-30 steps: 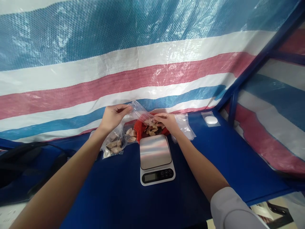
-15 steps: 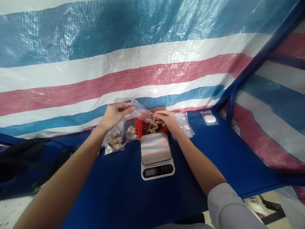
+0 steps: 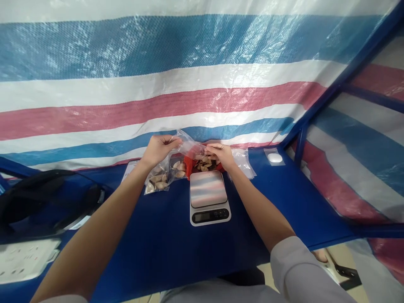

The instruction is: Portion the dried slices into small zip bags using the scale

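Both of my hands grip a clear plastic bag (image 3: 191,145) stretched between them. My left hand (image 3: 160,149) pinches its left end; my right hand (image 3: 222,155) pinches the other end with closed fingers. Below the bag lie brown dried slices (image 3: 205,163) in a red bag (image 3: 188,165). A white kitchen scale (image 3: 210,195) stands in front of them, its pan bare. Left of the red bag are a filled clear bag (image 3: 158,182) of dried slices and another bag with paler pieces (image 3: 179,169).
Flat clear bags (image 3: 244,163) lie to the right, and a white oval object (image 3: 274,158) on clear plastic lies beyond. At left are a black strapped item (image 3: 47,202), a white power strip (image 3: 27,257) and a phone-like object (image 3: 128,169). A striped sheet (image 3: 176,99) hangs behind the blue table.
The camera view has shifted, bringing more of the left side of the table into sight. Both hands still hold the clear bag in nearly the same pose.
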The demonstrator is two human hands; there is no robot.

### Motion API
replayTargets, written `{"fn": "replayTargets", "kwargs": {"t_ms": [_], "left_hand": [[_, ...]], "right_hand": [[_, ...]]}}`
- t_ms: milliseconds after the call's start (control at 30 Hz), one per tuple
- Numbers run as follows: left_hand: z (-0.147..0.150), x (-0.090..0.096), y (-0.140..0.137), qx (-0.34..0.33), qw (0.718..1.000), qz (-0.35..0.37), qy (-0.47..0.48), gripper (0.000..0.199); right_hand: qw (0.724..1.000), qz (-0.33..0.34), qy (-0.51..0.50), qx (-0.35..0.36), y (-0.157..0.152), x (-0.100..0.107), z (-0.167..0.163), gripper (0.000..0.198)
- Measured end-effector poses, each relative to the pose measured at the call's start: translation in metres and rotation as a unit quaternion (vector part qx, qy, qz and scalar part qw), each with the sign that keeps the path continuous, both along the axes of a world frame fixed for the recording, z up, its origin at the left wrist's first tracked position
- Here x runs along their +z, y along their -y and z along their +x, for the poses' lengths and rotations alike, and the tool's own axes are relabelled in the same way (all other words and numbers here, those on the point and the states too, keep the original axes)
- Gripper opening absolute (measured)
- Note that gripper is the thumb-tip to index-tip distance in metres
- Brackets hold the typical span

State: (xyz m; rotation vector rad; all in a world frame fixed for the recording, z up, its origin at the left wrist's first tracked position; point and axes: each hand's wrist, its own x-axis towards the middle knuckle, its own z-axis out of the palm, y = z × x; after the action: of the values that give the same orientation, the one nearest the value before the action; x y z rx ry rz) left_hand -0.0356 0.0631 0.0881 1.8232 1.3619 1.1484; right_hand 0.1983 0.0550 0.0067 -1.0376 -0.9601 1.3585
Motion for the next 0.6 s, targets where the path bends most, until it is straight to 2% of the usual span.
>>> {"fn": "replayTargets", "kwargs": {"t_ms": [167, 333, 433, 600], "left_hand": [[-0.004, -0.009, 0.01, 0.003, 1.0, 0.003, 0.004, 0.027], [-0.005, -0.02, 0.023, 0.035, 0.997, 0.011, 0.073, 0.029], [-0.003, -0.025, 0.027, 0.034, 0.994, 0.015, 0.101, 0.031], [0.0, -0.03, 0.03, 0.034, 0.996, 0.015, 0.081, 0.031]], "right_hand": [[1.0, -0.001, 0.009, -0.027, 0.006, 0.0, -0.001, 0.03], [0.998, 0.011, -0.006, -0.064, 0.016, 0.002, -0.002, 0.035], [0.998, 0.025, -0.003, -0.064, 0.023, 0.001, -0.005, 0.042], [0.997, 0.056, 0.04, -0.035, 0.028, -0.001, -0.014, 0.044]]}}
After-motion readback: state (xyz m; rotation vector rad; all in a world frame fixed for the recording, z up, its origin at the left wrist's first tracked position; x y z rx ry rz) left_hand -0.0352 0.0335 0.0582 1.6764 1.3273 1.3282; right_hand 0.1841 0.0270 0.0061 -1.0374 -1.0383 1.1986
